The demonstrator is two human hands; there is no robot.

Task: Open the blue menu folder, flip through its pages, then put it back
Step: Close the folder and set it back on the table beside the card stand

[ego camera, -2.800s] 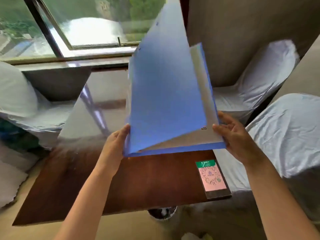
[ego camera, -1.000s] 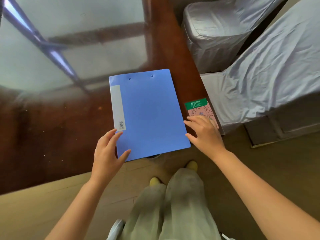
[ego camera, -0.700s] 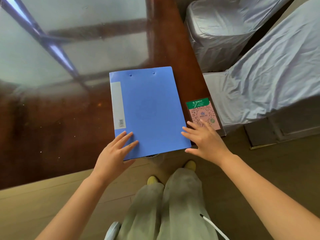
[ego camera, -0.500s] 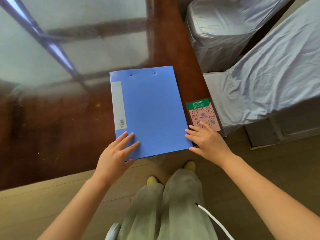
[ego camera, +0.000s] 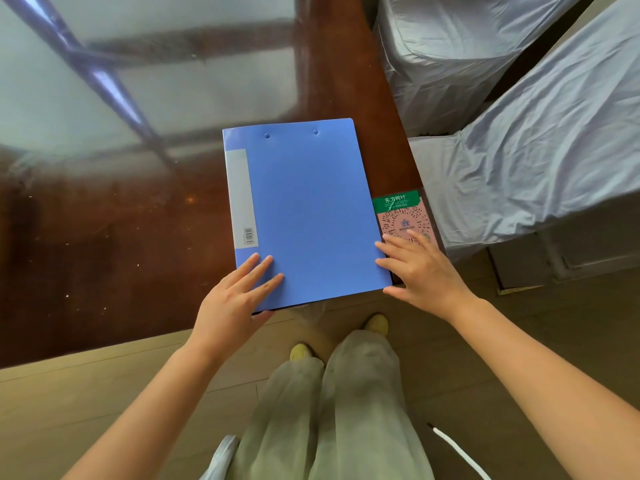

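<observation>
The blue menu folder (ego camera: pixel 304 213) lies closed and flat on the dark wooden table (ego camera: pixel 104 258), its near edge at the table's front edge. A grey label strip runs down its left side. My left hand (ego camera: pixel 235 299) rests flat on the folder's near left corner, fingers spread. The fingertips of my right hand (ego camera: pixel 420 271) touch the folder's right edge near its near right corner, fingers apart. Neither hand grips it.
A pink and green QR-code card (ego camera: pixel 403 216) lies on the table just right of the folder, partly under my right fingers. Chairs in pale grey covers (ego camera: pixel 536 140) stand to the right. The table's glossy top reflects a window. My legs and yellow shoes (ego camera: pixel 375 322) are below the table edge.
The folder was open and upright in both hands; now it is closed on the table. Over the last second my left hand slid onto its cover and the right came to its edge.
</observation>
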